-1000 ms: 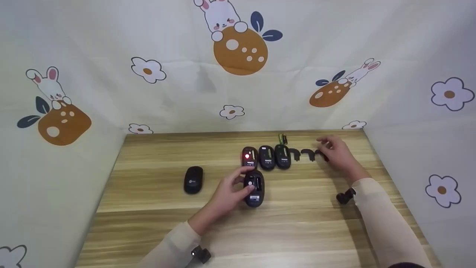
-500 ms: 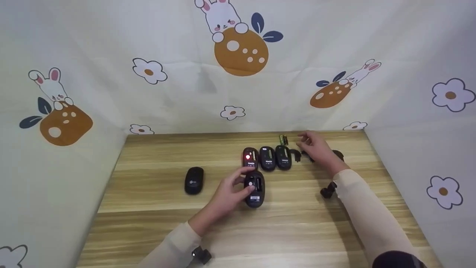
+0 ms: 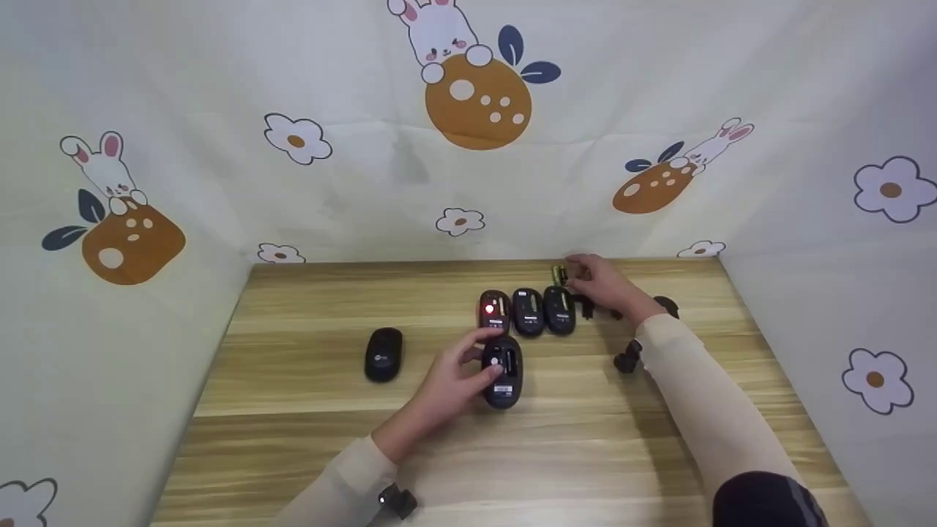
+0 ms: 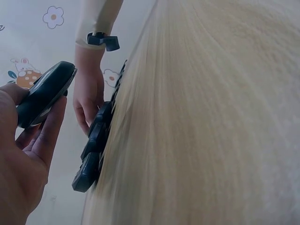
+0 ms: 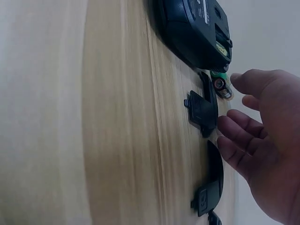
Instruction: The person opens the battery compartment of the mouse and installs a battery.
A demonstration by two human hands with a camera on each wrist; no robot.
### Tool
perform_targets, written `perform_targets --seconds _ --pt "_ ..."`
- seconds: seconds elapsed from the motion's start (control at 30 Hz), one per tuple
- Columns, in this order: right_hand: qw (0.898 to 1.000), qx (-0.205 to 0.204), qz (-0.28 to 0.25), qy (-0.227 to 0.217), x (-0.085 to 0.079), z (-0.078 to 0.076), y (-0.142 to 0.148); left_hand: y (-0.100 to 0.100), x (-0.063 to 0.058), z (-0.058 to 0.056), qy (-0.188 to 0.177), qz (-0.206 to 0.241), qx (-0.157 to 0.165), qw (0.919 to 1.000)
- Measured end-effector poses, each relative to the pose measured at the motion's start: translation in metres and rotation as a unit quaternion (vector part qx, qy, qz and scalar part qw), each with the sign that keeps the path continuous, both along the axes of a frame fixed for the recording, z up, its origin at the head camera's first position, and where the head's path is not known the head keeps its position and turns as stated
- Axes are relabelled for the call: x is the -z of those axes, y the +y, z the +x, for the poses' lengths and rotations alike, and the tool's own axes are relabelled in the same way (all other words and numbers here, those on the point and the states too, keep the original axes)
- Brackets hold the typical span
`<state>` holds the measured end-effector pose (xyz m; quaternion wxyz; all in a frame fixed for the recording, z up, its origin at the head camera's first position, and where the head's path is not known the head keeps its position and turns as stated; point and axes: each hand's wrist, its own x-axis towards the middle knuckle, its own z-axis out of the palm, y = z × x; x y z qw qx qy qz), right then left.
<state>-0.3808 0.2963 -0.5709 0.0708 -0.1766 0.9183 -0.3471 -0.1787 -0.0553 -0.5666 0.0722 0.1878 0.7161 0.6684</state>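
Note:
My left hand (image 3: 448, 380) holds a black computer mouse (image 3: 502, 399) with its underside up, thumb across the bottom near the uncovered battery slot. In the left wrist view that mouse (image 4: 47, 89) is raised off the table. At the back, my right hand (image 3: 609, 285) hovers with thumb and fingers apart, fingertips right beside a pair of small batteries (image 3: 556, 275). The right wrist view has the batteries (image 5: 219, 85) just beyond the thumb, past a curved black battery cover (image 5: 201, 111). Nothing shows between thumb and fingers there.
Three upturned mice stand in a row, batteries in their slots; the leftmost mouse (image 3: 495, 320) glows red. To their right lie several black covers (image 3: 667, 306), partly hidden by the right arm. Another mouse (image 3: 384, 355) sits upright at left. A patterned curtain (image 3: 351, 190) borders the table (image 3: 293, 439).
My right hand has moved left along the back of the table, from over the rightmost cover to the batteries. The left hand and its mouse have stayed in place.

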Motion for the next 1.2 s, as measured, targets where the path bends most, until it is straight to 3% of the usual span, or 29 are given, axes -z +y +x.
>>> perform_targets --seconds 0.47,0.7,0.97,1.2 --pt "0.999 -0.031 0.03 -0.027 -0.0021 -0.0096 -0.0052 0.0003 -0.0006 0.0002 0.003 -0.003 -0.001 1.0" --pt "0.999 -0.012 -0.008 -0.041 -0.001 -0.0104 -0.003 0.0004 0.0001 0.001 -0.011 0.001 -0.002 0.9999" --pt "0.993 0.023 -0.097 -0.065 -0.0005 -0.0077 -0.0018 0.0002 0.0012 0.0003 -0.003 -0.003 -0.004 1.0" --pt "0.989 0.059 -0.125 -0.044 0.0036 -0.0067 -0.0018 0.0005 0.0022 -0.0002 -0.001 -0.007 -0.003 1.0"
